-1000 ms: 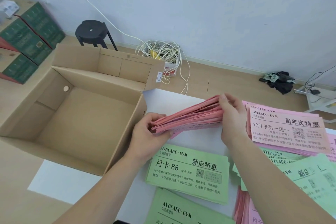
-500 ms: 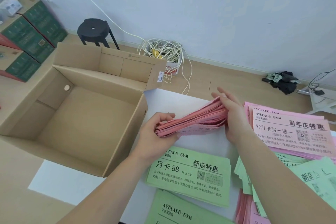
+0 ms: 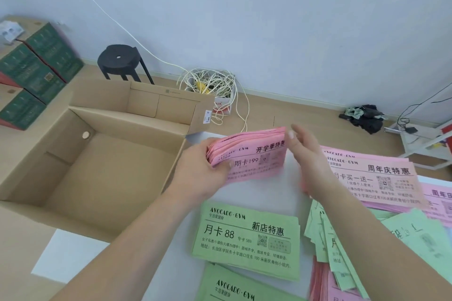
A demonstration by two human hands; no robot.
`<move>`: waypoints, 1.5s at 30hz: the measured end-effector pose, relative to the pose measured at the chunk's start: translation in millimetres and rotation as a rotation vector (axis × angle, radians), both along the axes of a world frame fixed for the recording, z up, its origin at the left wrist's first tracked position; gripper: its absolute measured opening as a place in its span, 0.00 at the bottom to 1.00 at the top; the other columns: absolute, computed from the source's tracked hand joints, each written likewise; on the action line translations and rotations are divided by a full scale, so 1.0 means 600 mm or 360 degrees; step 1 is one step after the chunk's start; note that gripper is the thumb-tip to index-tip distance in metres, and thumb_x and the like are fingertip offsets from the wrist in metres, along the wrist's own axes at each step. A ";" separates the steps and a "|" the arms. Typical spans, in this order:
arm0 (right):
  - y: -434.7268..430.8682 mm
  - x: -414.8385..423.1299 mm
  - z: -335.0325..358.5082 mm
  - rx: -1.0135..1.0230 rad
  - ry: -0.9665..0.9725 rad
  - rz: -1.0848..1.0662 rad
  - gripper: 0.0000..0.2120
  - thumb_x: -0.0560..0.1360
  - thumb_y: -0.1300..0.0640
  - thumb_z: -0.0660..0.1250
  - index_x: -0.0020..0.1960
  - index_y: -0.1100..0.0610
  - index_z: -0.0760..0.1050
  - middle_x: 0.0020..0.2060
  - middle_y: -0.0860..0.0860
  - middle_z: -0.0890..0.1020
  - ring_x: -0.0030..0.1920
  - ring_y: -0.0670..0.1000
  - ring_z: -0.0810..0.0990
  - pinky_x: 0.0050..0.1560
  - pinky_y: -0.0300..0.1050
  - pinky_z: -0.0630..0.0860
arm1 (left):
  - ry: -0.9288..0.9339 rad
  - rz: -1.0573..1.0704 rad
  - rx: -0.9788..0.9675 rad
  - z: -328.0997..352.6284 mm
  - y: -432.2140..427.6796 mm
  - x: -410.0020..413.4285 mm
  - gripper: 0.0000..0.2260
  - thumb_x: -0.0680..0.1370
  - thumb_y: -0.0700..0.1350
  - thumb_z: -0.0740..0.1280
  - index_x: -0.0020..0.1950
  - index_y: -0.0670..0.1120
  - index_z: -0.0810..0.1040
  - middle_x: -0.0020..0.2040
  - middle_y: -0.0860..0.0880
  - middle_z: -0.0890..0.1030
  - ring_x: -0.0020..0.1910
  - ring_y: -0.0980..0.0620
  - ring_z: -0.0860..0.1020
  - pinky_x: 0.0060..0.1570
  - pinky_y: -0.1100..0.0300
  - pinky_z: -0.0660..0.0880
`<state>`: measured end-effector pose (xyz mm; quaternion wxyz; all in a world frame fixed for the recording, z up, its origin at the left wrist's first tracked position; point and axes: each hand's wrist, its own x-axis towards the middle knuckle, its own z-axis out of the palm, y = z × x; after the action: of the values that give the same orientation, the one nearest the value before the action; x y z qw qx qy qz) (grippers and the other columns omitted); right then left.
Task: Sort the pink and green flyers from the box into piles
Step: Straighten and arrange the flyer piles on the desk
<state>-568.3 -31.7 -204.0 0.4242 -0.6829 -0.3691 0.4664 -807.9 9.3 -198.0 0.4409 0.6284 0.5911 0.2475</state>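
Note:
My left hand (image 3: 200,171) grips the left end of a thick stack of pink flyers (image 3: 256,156), tilted so the printed face shows. With straight fingers, my right hand (image 3: 308,156) lies flat against the stack's right edge. A pile of pink flyers (image 3: 381,178) lies on the white table to the right. A green pile (image 3: 247,239) lies in front of me, another green pile (image 3: 232,288) sits below it, and a loose green heap (image 3: 415,239) spreads at the right. The open cardboard box (image 3: 80,166) on the left holds no flyers.
The white table (image 3: 291,186) carries the piles. More pink flyers (image 3: 322,283) lie at the bottom right. On the floor stand a black stool (image 3: 119,61), a tangle of white cable (image 3: 210,85), green cartons (image 3: 31,73), dark cloth (image 3: 367,115) and a white rack (image 3: 420,142).
The pink stack has turned from edge-on to face-up toward me. My right hand has let go of its end, and its fingers are now straight beside the edge.

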 end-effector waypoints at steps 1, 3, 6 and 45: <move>-0.001 0.003 0.020 0.0055 -0.0239 0.0047 0.49 0.66 0.25 0.72 0.80 0.46 0.64 0.70 0.39 0.69 0.71 0.39 0.69 0.78 0.50 0.61 | 0.0041 -0.0081 -0.0030 0.025 0.009 0.000 0.13 0.73 0.46 0.76 0.56 0.58 0.84 0.47 0.61 0.86 0.49 0.59 0.84 0.56 0.53 0.82; -0.007 0.001 0.060 0.0272 -0.0865 0.0376 0.58 0.61 0.24 0.75 0.83 0.43 0.56 0.76 0.40 0.60 0.77 0.42 0.59 0.78 0.48 0.56 | -0.0003 -0.0198 -0.0199 0.072 0.020 -0.003 0.11 0.72 0.43 0.77 0.53 0.54 0.85 0.46 0.58 0.87 0.47 0.57 0.86 0.55 0.50 0.83; -0.022 -0.037 0.120 0.0461 -0.1445 0.1061 0.65 0.56 0.22 0.75 0.83 0.40 0.49 0.79 0.39 0.59 0.79 0.37 0.51 0.82 0.47 0.48 | 0.0063 -0.0450 -0.0430 0.134 0.018 -0.006 0.10 0.73 0.38 0.78 0.52 0.49 0.85 0.44 0.53 0.88 0.43 0.54 0.87 0.49 0.52 0.85; -0.135 -0.121 0.050 0.0013 0.0943 -0.0463 0.18 0.80 0.68 0.68 0.68 0.58 0.73 0.55 0.59 0.87 0.53 0.62 0.87 0.48 0.60 0.85 | -0.0803 0.0268 -0.0796 0.083 -0.095 0.050 0.13 0.84 0.53 0.67 0.54 0.45 0.85 0.47 0.42 0.88 0.44 0.44 0.87 0.43 0.50 0.84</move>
<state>-640.8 -112.9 -173.7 0.5779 -0.5614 -0.1301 0.5779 -777.8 -47.8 -148.2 0.6909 0.3694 0.5558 0.2779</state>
